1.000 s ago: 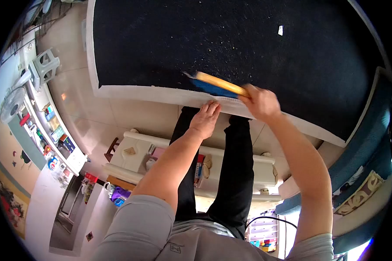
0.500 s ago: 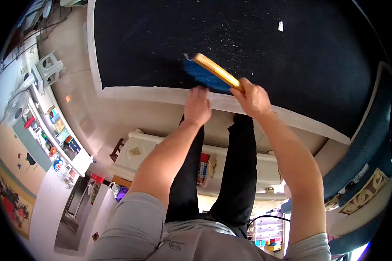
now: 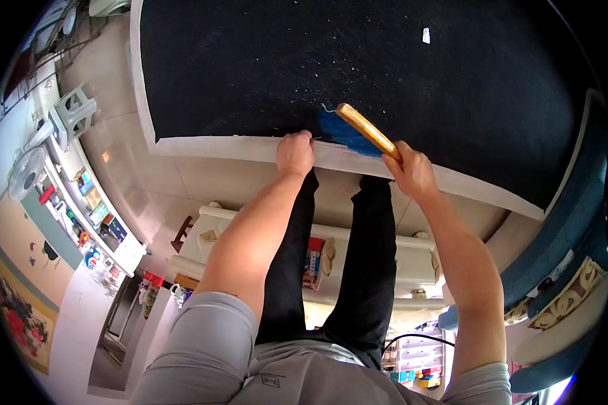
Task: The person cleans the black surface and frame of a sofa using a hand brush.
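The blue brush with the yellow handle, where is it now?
In the head view, the brush is in the right hand, over the black sheet beside its pale edge, to the right of the left hand.

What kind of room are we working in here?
Probably a home living room: a blue sofa with a patterned cushion on one side, and a floral painting and a fan on the other.

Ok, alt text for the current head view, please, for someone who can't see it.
A person's right hand holds a yellow-handled brush with blue bristles on a large black sheet with a pale border, littered with small light specks. The left hand is closed at the sheet's near edge.
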Demonstrator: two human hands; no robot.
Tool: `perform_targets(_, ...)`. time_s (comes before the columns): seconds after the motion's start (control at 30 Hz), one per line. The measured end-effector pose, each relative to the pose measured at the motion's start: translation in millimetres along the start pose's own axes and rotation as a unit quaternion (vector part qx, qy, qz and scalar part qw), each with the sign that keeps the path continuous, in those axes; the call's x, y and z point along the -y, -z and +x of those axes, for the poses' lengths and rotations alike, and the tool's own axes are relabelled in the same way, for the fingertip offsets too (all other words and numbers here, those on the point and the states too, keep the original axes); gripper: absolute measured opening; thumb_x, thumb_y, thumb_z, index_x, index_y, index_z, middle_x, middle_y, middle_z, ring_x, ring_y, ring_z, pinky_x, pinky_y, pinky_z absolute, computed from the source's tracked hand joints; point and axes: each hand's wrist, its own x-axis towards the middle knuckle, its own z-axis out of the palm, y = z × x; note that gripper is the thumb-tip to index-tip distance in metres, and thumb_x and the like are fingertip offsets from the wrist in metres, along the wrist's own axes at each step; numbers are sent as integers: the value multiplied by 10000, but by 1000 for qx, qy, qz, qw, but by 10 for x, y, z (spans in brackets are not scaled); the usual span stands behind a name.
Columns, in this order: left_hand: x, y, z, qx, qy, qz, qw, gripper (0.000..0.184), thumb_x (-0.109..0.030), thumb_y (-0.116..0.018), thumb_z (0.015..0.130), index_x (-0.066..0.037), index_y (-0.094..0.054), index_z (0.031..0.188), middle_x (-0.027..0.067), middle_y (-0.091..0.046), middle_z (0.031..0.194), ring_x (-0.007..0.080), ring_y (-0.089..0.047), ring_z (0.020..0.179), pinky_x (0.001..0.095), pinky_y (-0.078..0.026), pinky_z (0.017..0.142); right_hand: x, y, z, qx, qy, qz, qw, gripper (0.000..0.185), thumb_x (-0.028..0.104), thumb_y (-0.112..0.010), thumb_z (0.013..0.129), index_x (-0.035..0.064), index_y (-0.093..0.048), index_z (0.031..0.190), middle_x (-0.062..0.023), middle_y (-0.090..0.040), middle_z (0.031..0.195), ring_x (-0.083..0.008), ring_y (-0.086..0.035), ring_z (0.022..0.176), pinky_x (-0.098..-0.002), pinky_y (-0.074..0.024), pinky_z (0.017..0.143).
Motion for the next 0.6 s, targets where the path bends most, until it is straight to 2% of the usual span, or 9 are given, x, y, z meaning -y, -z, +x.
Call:
perform_targets(0.2, -144, 159, 80, 72, 99, -46, 991, 258, -321, -692, 867, -70, -717, 917, 164, -717, 895, 349, -688, 879, 459, -545, 760, -41, 13, 9, 16, -18, -9, 1000, 273, 276, -665, 924, 32, -630, 1041, -158, -693, 811, -303, -696, 716, -405, -549, 658)
perform_targets(0.27, -176, 160, 50, 70, 103, -43, 991, 288, -349, -699, 860, -67, -718, 915, 163, -716, 886, 355, -687, 875, 451, -548, 760, 16, 51, -4, 40, -49, -5, 998, 271, 278, -662, 926, 35, -629, 1043, -155, -693, 810, -300, -697, 717, -403, -550, 661)
perform_targets(0.4, -226, 177, 76, 71, 108, -6, 992, 297, -365, -700, 854, -75, -713, 913, 158, -716, 897, 357, -688, 868, 445, -553, 761, -43, 3, -2, 26, -26, -7, 999, 269, 281, -659, 929, 41, -628, 1045, -151, -692, 808, -297, -698, 720, -404, -551, 665)
perform_targets(0.5, -267, 163, 83, 67, 62, 32, 995, 220, -302, -687, 845, -82, -692, 850, 152, -712, 894, 350, -683, 883, 447, -552, 757, -54, -15, 3, 20, -23, -13, 999, 269, 283, -659, 928, 39, -627, 1037, -153, -691, 805, -299, -698, 720, -405, -551, 668)
perform_targets(0.6, -111, -31, 88, -19, -35, 9, 999, 122, -200, -654, 833, -85, -633, 798, 144, -695, 853, 351, -673, 842, 466, -539, 720, -60, -19, -2, 14, -28, -1, 1000, 264, 278, -663, 924, 36, -630, 1025, -154, -690, 797, -303, -698, 716, -405, -551, 668)
